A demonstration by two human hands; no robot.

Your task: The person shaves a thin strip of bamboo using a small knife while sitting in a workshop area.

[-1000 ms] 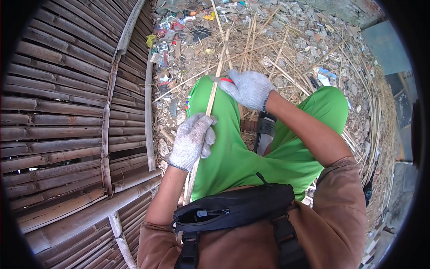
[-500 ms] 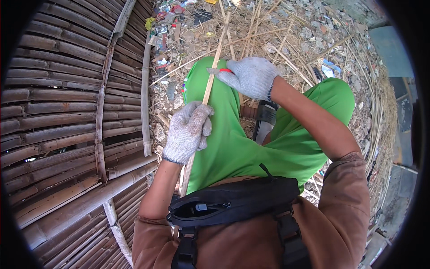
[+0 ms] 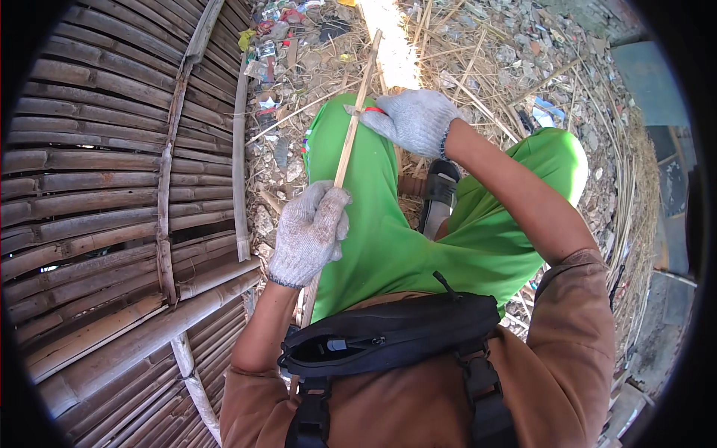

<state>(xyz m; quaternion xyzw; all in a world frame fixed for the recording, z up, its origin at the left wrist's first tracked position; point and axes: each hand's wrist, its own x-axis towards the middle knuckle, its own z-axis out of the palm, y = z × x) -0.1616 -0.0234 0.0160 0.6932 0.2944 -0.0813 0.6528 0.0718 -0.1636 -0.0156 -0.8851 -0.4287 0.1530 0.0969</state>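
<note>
Left hand (image 3: 310, 235), gloved, clenched around a thin bamboo strip (image 3: 349, 138) at frame centre-left. Strip runs diagonally up toward top centre, across the green trouser leg (image 3: 373, 224). Right hand (image 3: 414, 119), gloved, grips a red-handled tool (image 3: 371, 110) against the strip, upper centre.

The person's left hand (image 3: 310, 233), in a speckled grey knit glove, sits low and near the body, fingers curled shut in a fist-like grip, forearm bare and bent up from the elbow. The right hand (image 3: 414, 119), gloved alike, reaches further forward over the left knee, fingers pinched together, its bare forearm stretched out from a brown sleeve.
</note>
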